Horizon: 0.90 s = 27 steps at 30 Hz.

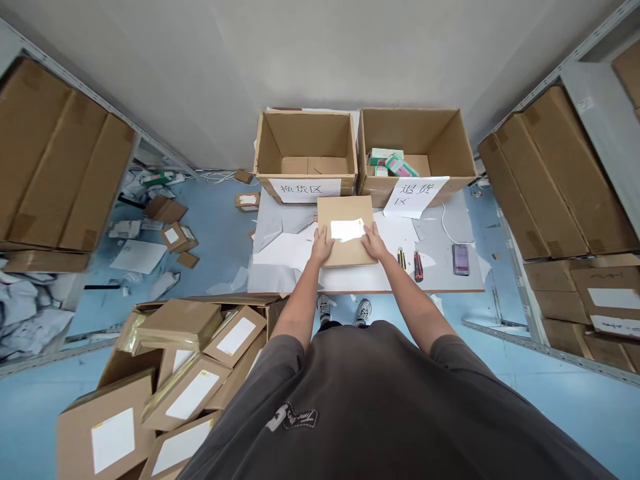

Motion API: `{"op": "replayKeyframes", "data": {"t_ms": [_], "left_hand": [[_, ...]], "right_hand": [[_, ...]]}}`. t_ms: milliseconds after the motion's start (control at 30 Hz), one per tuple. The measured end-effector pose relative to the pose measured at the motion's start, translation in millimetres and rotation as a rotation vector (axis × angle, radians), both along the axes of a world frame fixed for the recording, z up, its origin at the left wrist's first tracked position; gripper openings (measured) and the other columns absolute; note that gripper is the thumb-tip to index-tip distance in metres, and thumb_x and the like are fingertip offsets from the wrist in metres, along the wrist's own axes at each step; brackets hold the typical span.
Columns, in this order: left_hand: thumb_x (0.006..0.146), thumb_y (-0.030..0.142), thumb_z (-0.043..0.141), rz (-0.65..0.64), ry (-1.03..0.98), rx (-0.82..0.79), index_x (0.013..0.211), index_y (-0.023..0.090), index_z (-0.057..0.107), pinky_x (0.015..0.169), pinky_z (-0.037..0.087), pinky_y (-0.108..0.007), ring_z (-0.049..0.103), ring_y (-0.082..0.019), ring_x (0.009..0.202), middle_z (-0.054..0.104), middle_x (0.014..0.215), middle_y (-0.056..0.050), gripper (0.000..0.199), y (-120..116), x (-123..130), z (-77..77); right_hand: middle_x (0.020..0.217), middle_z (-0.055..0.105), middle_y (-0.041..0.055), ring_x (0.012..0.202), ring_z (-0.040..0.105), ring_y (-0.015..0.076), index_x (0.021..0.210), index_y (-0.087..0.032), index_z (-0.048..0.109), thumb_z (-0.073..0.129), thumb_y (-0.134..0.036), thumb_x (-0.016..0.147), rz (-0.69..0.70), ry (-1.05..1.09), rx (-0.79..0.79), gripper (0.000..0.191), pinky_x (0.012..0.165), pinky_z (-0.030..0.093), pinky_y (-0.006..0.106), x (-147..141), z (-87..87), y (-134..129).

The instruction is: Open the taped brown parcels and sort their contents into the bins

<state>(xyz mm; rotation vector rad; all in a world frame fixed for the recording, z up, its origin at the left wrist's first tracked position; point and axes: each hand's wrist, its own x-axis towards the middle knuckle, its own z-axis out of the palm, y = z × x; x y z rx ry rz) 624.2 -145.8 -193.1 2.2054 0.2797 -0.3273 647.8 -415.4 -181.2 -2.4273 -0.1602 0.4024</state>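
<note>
A flat brown cardboard box (345,257) with a white label (347,230) on its top lies over the near middle of the table. My left hand (323,245) grips its left side, the fingers resting over the edge near the label. On the opposite side my right hand (373,242) holds the box in the same way. To the right of my right hand lie a yellow-and-black cutter (401,259) and a red-and-black cutter (418,266). The undersides of the box and parts of my fingers are hidden.
Behind stand an open carton (305,123) and another open carton (447,143) with several green-and-white small boxes (397,165). A phone (461,260) lies on the right of the white table (435,230). Parcels (185,393) fill a big carton at left; shelves with cartons (565,173) flank both sides.
</note>
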Motion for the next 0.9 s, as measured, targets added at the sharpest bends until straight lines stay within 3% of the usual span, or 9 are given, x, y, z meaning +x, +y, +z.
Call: {"op": "replayKeyframes", "data": {"t_ms": [133, 267, 367, 467, 567, 700, 800, 900], "left_hand": [[0.101, 0.052, 0.068, -0.035, -0.01, 0.077, 0.175, 0.024, 0.036, 0.134, 0.035, -0.051, 0.025, -0.036, 0.171, 0.014, 0.187, -0.016, 0.085, 6, -35, -3.1], [0.081, 0.051, 0.094, -0.124, 0.001, 0.162, 0.176, 0.03, 0.034, 0.129, 0.042, -0.051, 0.033, -0.043, 0.167, 0.006, 0.188, -0.017, 0.114, 5, -76, -4.9], [0.083, 0.043, 0.093, -0.133, 0.064, 0.17, 0.179, 0.031, 0.024, 0.122, 0.05, -0.051, 0.045, -0.042, 0.16, 0.02, 0.183, -0.022, 0.119, -3, -98, -9.0], [0.092, 0.041, 0.086, -0.112, 0.093, 0.187, 0.179, 0.033, 0.023, 0.118, 0.052, -0.05, 0.056, -0.04, 0.152, 0.037, 0.175, -0.021, 0.108, -6, -100, -3.7], [0.095, 0.043, 0.082, -0.137, 0.088, 0.209, 0.178, 0.033, 0.03, 0.116, 0.054, -0.047, 0.063, -0.04, 0.143, 0.046, 0.168, -0.019, 0.099, 1, -90, 20.7], [0.101, 0.054, 0.073, -0.095, -0.068, 0.262, 0.173, 0.032, 0.043, 0.117, 0.053, -0.043, 0.063, -0.038, 0.142, 0.059, 0.162, -0.015, 0.08, 14, -67, 75.5], [0.104, 0.061, 0.065, 0.031, -0.13, 0.344, 0.176, 0.033, 0.036, 0.115, 0.052, -0.045, 0.066, -0.037, 0.139, 0.067, 0.156, -0.012, 0.082, 11, -44, 112.3], [0.108, 0.059, 0.058, 0.072, -0.209, 0.377, 0.179, 0.028, 0.029, 0.118, 0.049, -0.046, 0.061, -0.037, 0.144, 0.057, 0.167, -0.015, 0.083, -1, -22, 129.6]], "right_hand": [[0.187, 0.01, 0.0156, 0.169, 0.03, 0.0358, 0.174, -0.022, 0.041, 0.064, -0.049, 0.102, 0.012, -0.004, -0.03, 0.08, 0.131, 0.038, 0.054, -33, -11.6, -13], [0.188, -0.002, 0.0171, 0.165, 0.036, 0.0433, 0.176, -0.03, 0.036, 0.086, -0.05, 0.087, 0.093, 0.059, -0.116, 0.104, 0.125, 0.044, 0.059, -64, -13.6, -25], [0.187, -0.004, 0.0202, 0.165, 0.036, 0.0445, 0.178, -0.033, 0.028, 0.091, -0.035, 0.084, 0.085, 0.111, -0.166, 0.113, 0.126, 0.04, 0.063, -80, -17.4, -22], [0.184, 0.01, 0.0217, 0.164, 0.038, 0.0429, 0.178, -0.035, 0.027, 0.089, -0.029, 0.086, 0.022, 0.118, -0.174, 0.111, 0.127, 0.038, 0.063, -85, -15.8, -15], [0.18, 0.025, 0.0191, 0.154, 0.051, 0.0419, 0.176, -0.035, 0.034, 0.088, -0.034, 0.087, 0.027, 0.102, -0.144, 0.104, 0.124, 0.044, 0.059, -79, 2.2, -16], [0.171, 0.043, 0.0144, 0.146, 0.059, 0.0382, 0.168, -0.031, 0.05, 0.072, -0.044, 0.1, 0.04, -0.095, -0.085, 0.072, 0.121, 0.051, 0.053, -56, 48.7, -29], [0.165, 0.052, 0.0144, 0.148, 0.056, 0.0391, 0.167, -0.029, 0.05, 0.061, -0.049, 0.106, -0.005, -0.262, -0.062, 0.065, 0.121, 0.051, 0.058, -29, 80.6, -30], [0.166, 0.052, 0.0159, 0.151, 0.052, 0.0395, 0.171, -0.027, 0.044, 0.054, -0.05, 0.108, -0.078, -0.34, -0.054, 0.067, 0.12, 0.051, 0.061, -1, 93.5, -21]]}}
